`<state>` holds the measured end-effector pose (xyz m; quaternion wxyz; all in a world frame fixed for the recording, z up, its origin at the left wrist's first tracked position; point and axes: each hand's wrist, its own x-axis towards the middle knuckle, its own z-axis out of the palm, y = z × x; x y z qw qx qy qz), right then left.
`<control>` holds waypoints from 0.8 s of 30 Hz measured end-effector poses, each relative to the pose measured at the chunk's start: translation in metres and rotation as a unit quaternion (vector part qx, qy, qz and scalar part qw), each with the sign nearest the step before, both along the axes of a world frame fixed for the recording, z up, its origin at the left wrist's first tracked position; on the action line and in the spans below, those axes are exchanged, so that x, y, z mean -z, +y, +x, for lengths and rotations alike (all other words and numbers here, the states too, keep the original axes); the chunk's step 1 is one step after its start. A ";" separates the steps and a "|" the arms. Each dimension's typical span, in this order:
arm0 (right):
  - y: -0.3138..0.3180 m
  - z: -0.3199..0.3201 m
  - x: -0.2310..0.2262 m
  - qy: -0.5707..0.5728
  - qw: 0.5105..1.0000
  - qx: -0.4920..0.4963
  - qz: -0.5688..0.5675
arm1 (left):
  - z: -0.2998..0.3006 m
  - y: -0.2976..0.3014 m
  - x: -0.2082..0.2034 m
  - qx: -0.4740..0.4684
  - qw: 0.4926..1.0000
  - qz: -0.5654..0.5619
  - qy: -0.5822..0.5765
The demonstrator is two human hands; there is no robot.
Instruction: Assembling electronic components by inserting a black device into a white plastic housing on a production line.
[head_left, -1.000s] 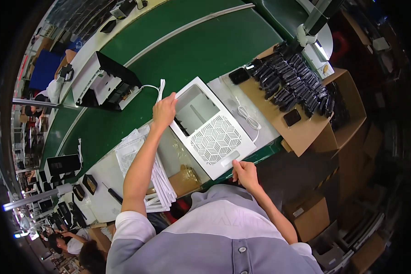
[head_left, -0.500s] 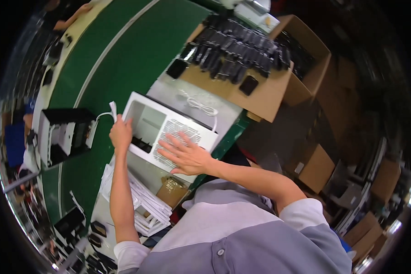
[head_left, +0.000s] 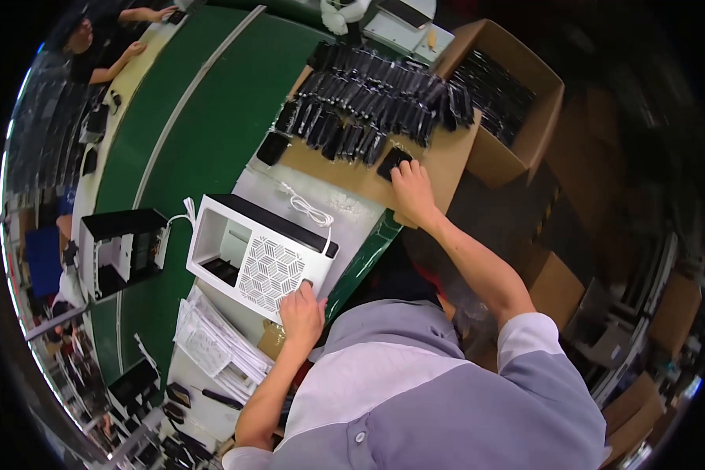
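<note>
Casing lies by the bench's near edge, your left hand on its corner and right hand on the black pad, both grips unclear, so snagging the white cord could drag it off.

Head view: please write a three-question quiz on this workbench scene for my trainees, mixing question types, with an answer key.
1. Multiple choice: which thing is the right hand at?
A) The coiled white cord
B) The flat black piece
C) The stack of white panels

2. True or false: the left hand is nearer the patterned end of the white housing than its open-window end.

3. Fill in the blank: the many plastic-wrapped pieces on the cardboard sheet are ____ in colour.

Key: 1. B; 2. True; 3. black
</note>
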<state>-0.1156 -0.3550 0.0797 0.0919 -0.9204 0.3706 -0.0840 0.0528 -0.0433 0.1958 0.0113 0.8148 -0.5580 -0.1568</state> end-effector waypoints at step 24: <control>0.019 -0.002 -0.156 -0.462 0.196 -0.065 0.863 | 0.221 0.045 -0.157 -0.384 0.859 -0.221 0.259</control>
